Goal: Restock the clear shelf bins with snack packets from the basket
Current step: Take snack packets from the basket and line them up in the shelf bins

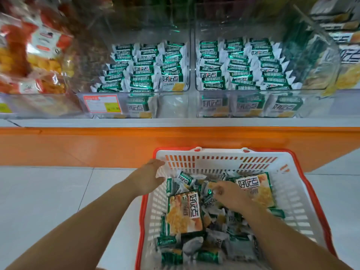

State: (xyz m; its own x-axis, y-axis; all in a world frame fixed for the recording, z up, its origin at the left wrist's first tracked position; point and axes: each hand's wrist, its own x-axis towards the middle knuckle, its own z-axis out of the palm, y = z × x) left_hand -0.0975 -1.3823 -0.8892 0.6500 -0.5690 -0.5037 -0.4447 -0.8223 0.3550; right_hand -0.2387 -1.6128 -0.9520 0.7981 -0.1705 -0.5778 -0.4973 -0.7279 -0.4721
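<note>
Shop aisle, seen from above the worker's arms: at far left, bags of orange and yellow snacks (pixel 33 55) crowd the shelf, with a red-edged price tag (pixel 102 103) on the clear front just beside them. The left bin (pixel 146 34) and the right bin (pixel 243 30), side by side, each hold rows of green packets (pixel 148 69) standing on edge. Blurred yellow packs (pixel 348 61) sit at far right.

Below the orange shelf base (pixel 116 145), on the pale tiled floor (pixel 39 191), the left hand (pixel 146 180) rests with straight, spread fingers against the far left corner of the white basket (pixel 292 191), which has an orange rim. Inside the basket lie a large yellow packet (pixel 184 213) at left, loose small packets (pixel 169 242) around it, and a second large packet (pixel 255 190) at the far right side. The right hand (pixel 231 195) reaches into the pile between the two, fingers curled down onto the small packets. Whether it grips one cannot be told.
</note>
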